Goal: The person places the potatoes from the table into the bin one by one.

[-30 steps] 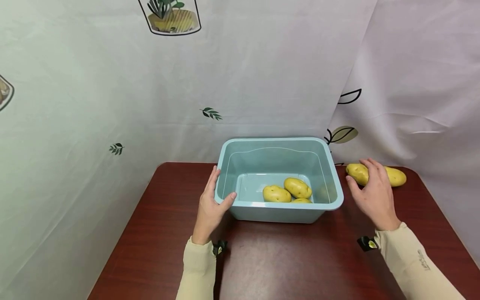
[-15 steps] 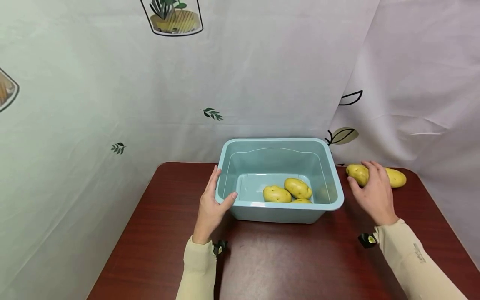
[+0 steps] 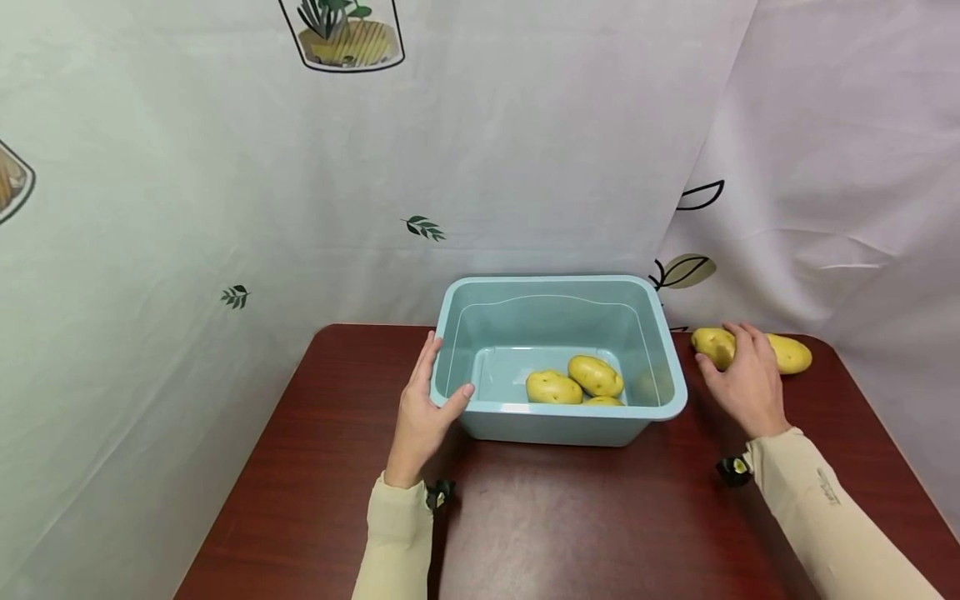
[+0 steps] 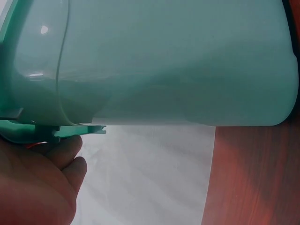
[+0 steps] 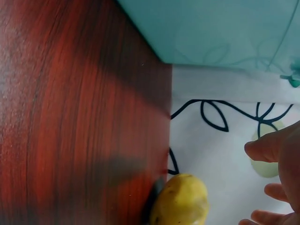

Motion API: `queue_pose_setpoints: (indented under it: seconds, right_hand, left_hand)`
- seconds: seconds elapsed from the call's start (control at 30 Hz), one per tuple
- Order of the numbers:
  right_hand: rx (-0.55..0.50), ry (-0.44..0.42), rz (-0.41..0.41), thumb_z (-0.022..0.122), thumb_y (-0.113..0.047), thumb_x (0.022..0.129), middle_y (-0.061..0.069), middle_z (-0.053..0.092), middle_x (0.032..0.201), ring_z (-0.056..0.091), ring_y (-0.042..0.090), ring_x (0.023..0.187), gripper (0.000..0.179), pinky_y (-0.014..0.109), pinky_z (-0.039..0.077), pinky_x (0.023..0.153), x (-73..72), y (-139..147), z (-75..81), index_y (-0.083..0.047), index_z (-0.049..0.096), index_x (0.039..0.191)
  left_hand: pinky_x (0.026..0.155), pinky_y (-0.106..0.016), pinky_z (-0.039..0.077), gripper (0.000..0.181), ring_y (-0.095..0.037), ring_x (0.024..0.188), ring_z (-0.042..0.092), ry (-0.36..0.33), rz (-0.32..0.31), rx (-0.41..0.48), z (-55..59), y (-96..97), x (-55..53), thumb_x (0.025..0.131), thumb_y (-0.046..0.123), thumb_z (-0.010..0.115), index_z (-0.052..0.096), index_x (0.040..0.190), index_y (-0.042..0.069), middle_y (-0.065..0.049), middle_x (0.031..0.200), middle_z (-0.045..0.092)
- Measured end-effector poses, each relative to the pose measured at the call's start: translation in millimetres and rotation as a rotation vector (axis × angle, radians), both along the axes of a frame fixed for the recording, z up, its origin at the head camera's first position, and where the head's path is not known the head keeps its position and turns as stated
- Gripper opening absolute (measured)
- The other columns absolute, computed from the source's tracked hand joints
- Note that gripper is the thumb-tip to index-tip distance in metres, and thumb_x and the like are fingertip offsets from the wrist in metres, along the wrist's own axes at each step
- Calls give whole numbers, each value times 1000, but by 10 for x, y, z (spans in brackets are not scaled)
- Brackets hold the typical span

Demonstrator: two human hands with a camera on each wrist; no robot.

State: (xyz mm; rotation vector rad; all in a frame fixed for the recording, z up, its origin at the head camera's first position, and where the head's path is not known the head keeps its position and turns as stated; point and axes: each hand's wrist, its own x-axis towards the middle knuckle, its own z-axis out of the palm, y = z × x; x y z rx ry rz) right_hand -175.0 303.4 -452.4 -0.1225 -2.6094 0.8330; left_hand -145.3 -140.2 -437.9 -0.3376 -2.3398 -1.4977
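A light blue plastic tub [image 3: 551, 427] stands on the table with several yellow potatoes [image 3: 595, 375] inside, partly hidden by its front wall. My left hand [image 3: 420, 429] holds the tub's front left corner, thumb over the front rim and fingers along the left rim. In the left wrist view, those fingers [image 4: 70, 152] show just below the rim. To the right of the tub, my right hand [image 3: 750, 383] hovers over more potatoes [image 3: 793, 355], covering their middle part. The right wrist view has its thumb [image 5: 265, 146] and fingers spread, apart from the potato [image 5: 182, 201] there.
The dark red wooden table [image 3: 315, 500] ends close behind the tub, against a pale curtain [image 3: 562, 150] with printed plants. The right-hand potatoes lie near the table's back right corner. A black wrist strap [image 3: 733, 470] shows at my right cuff.
My right wrist and sleeve have shifted slightly forward, while the fingers stay over the potatoes. The left hand, the tub and the potatoes keep their places.
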Motion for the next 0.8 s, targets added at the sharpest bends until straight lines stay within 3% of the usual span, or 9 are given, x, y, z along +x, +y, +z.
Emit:
queue_pose_setpoints:
  seconds: [0.23, 0.8]
  right_hand:
    - [-3, -43, -14, 68, -18, 92, 38, 36, 143, 34, 57, 130, 63, 69, 29, 104, -68, 69, -76, 12, 43, 141]
    - [29, -129, -3, 67, -14, 90, 40, 30, 145, 31, 61, 127, 65, 71, 29, 103, -227, 172, -251, 14, 38, 141]
  left_hand:
    - [116, -51, 28, 77, -16, 147, 30, 12, -9, -6, -12, -8, 6, 91, 30, 76, 38, 156, 14, 7, 162, 29]
    - [116, -52, 27, 76, -15, 148, 29, 15, -9, -11, -15, -9, -1, 91, 31, 75, 38, 156, 14, 9, 162, 28]
